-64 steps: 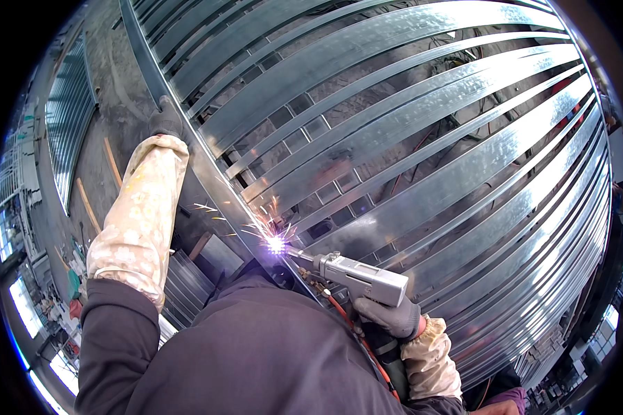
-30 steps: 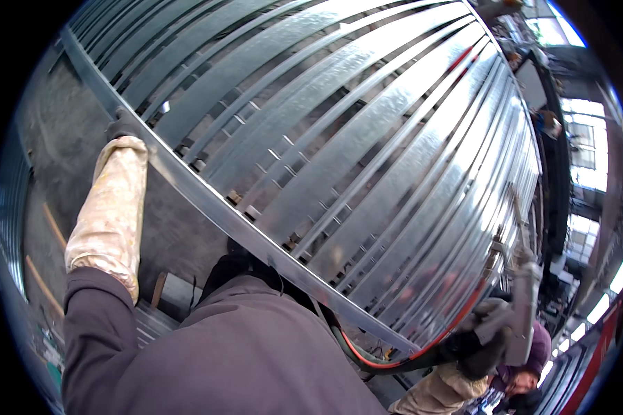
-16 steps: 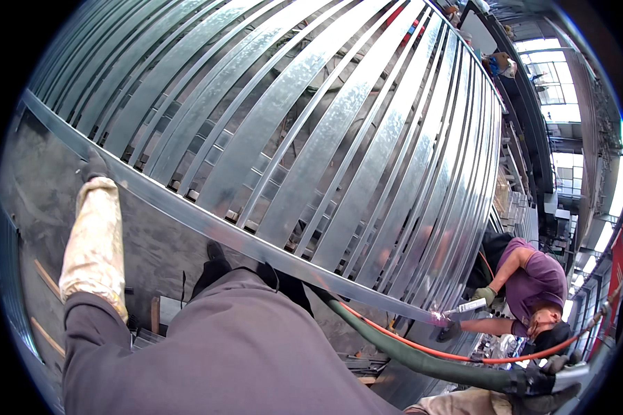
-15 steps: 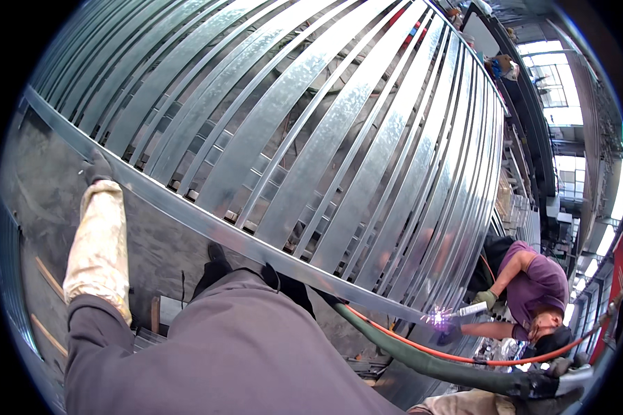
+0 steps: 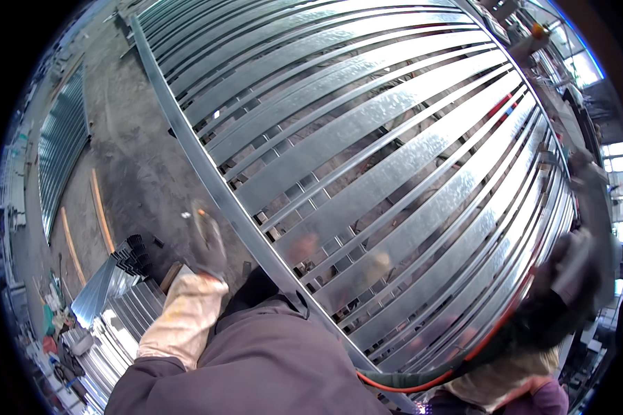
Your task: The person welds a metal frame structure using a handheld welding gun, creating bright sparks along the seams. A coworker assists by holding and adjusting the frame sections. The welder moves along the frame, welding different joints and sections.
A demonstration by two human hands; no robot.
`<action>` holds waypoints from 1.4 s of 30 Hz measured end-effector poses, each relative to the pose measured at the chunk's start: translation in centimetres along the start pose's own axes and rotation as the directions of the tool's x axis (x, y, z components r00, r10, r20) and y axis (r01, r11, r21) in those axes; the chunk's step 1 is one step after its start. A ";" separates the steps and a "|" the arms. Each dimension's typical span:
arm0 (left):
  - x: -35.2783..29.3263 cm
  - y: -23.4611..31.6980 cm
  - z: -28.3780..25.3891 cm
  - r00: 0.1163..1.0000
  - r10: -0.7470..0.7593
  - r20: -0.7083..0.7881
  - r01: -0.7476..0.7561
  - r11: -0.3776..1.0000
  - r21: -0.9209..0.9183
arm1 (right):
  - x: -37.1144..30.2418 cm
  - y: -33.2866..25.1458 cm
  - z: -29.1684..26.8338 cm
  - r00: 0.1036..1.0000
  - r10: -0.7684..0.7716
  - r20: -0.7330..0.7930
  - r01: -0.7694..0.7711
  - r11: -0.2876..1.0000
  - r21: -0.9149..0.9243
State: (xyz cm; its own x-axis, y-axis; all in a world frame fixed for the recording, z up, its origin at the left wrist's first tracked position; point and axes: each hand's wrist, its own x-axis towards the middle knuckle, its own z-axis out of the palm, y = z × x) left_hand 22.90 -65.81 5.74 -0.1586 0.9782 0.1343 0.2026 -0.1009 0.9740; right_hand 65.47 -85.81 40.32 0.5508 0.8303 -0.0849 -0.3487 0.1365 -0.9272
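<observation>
A large frame of galvanized steel slats point(image 5: 339, 162) spreads out in front of me, its long edge rail point(image 5: 214, 181) slanting past my body. My left hand point(image 5: 209, 243), in a dark glove, hangs over the floor beside this rail, apart from it. Its fingers look stretched out, though motion blurs them, and I see nothing held. At the right, my right hand point(image 5: 564, 277) is closed on a grey and black welding gun point(image 5: 592, 197), raised over the frame's right side. Blur hides the gun's details. An orange hose point(image 5: 412, 387) and a dark green sleeved cable run to it.
A co-worker's purple sleeve point(image 5: 548, 398) shows at the lower right, partly behind my arm, near small sparks at the bottom edge. Left of me lie metal profiles point(image 5: 121, 332), wooden strips point(image 5: 102, 211) and another slatted panel point(image 5: 64, 149) on the floor.
My view has turned left. My left hand has come off the edge rail. My right hand has risen with the welding gun, and the co-worker is now mostly out of view.
</observation>
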 end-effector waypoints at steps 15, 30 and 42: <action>-2.2 3.6 2.6 0.782 0.190 0.594 -0.247 0.969 0.015 | 13.6 30.6 13.5 0.456 0.762 0.459 -0.506 0.647 -0.570; -1.3 2.3 3.0 0.760 0.148 0.633 -0.257 0.963 0.084 | 14.9 32.0 14.7 0.434 0.726 0.534 -0.375 0.684 -0.626; -1.5 2.6 3.4 0.767 0.137 0.627 -0.272 0.954 0.125 | 15.0 33.4 13.4 0.440 0.734 0.518 -0.498 0.679 -0.539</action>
State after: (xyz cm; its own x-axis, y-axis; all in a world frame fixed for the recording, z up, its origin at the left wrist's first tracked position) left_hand 26.94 -66.91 7.49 0.5119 0.8504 0.1217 0.3571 -0.3395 0.8702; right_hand 51.94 -61.52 12.95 -0.4065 0.7453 -0.5284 -0.1025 -0.6119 -0.7842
